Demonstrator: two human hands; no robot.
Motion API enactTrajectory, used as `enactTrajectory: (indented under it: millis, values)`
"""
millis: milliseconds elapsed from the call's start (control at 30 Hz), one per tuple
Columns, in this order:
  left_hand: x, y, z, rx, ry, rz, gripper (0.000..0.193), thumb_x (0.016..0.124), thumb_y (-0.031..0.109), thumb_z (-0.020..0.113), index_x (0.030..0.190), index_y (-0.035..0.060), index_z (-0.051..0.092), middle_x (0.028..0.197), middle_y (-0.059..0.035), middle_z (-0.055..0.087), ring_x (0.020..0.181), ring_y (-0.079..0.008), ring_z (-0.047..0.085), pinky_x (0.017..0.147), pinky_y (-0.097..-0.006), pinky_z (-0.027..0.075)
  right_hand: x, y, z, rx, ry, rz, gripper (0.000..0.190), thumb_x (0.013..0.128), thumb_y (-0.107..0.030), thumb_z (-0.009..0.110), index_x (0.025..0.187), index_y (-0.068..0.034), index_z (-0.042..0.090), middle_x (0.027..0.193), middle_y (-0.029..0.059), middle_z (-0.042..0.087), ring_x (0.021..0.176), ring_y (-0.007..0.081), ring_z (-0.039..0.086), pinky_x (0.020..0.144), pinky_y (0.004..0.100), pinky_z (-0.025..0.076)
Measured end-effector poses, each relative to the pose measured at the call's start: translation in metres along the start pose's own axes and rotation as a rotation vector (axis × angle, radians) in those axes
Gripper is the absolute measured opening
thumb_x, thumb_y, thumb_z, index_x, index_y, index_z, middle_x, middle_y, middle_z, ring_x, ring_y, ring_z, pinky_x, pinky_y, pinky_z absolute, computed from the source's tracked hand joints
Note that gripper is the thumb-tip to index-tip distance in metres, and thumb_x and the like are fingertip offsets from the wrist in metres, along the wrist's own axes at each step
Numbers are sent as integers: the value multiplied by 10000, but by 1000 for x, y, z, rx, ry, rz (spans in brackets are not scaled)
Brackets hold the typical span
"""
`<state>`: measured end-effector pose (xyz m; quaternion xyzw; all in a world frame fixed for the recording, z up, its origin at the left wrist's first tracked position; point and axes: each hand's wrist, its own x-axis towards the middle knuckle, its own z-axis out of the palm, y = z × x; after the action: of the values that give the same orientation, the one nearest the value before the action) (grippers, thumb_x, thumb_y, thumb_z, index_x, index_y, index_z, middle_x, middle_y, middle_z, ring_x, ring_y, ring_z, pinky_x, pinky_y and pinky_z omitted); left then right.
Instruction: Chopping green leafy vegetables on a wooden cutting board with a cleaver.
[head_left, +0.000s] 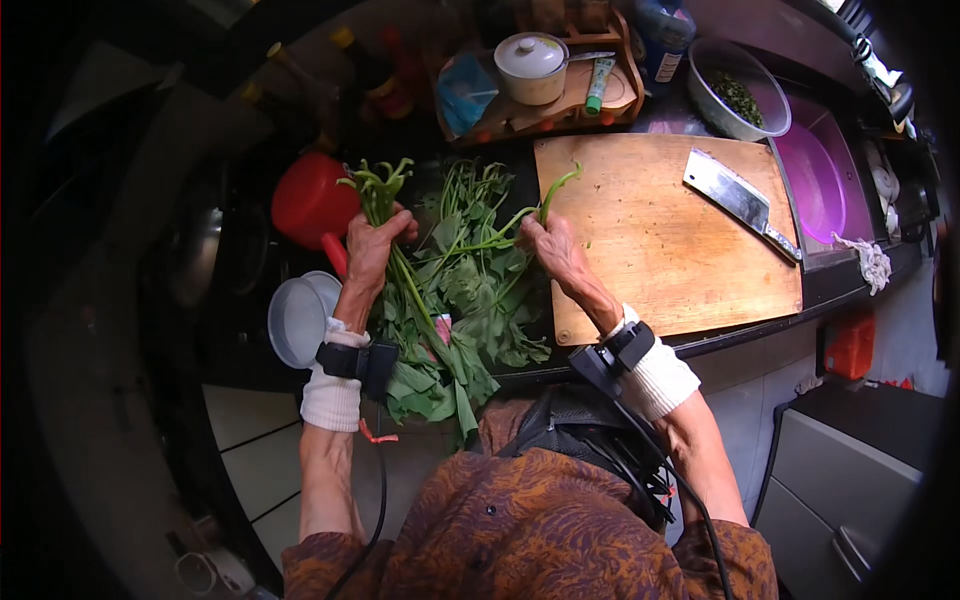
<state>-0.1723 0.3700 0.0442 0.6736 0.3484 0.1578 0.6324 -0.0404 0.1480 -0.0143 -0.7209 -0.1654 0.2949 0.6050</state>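
My left hand (375, 244) is closed around a bunch of leafy green stems (379, 191); the cut ends stick up above the fist and the leaves hang down over the counter's front edge. My right hand (551, 244) grips a single green stem (556, 187) near the cutting board's left edge. Between the hands, more leafy greens (480, 281) lie in a loose heap on the dark counter. To the right is a wooden cutting board (637, 240) with small green bits on it. A cleaver (727, 187) rests on the board, its handle towards the lower right.
A red plastic dipper (311, 199) and pale bowls (298, 322) stand at the left. Behind are a lidded pot (532, 71) on a wooden rack (626, 67) and a clear bowl of chopped greens (780, 120). A purple basin (814, 180) sits in the sink; a white cloth (870, 262) hangs beside it.
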Motion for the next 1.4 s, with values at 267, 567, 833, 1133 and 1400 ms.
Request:
enactTrajectory:
  millis: [267,567,833,1133,1400]
  values:
    - [-46,27,59,-177,-311,97,265,819,68,662,1070,-13,638,1017,-68,667,932,-142,617,861,-285,469,-21,-52,45,-377,-96,-348,172,851,-123,516,867,48,525,657,250,597,641,443,604,604,499,493]
    - [-67,39,17,-389,-214,74,138,859,102,605,942,-4,576,833,-98,653,766,-191,645,760,-325,519,-6,-55,7,-159,-307,-238,306,831,-291,610,989,-37,676,907,198,663,836,313,652,761,353,512]
    - [-82,49,-12,-393,-268,179,216,915,66,515,1119,1,492,801,-80,585,735,-199,600,810,-411,502,17,1,4,-586,-154,-371,219,818,-153,550,966,-33,658,867,230,652,822,382,637,739,429,510]
    - [-98,66,-43,-372,-258,206,232,937,111,508,1151,19,514,978,-131,622,835,-245,624,766,-366,520,-17,-74,24,-188,51,-721,153,789,-29,590,929,-33,650,832,137,657,735,293,652,654,336,518]
    - [-97,67,-13,-395,-258,194,278,884,27,533,1153,-38,560,1073,-161,647,1025,-226,609,930,-349,459,-55,-115,88,-488,-218,-1079,183,610,-19,609,771,-61,533,687,87,533,662,307,586,541,404,466]
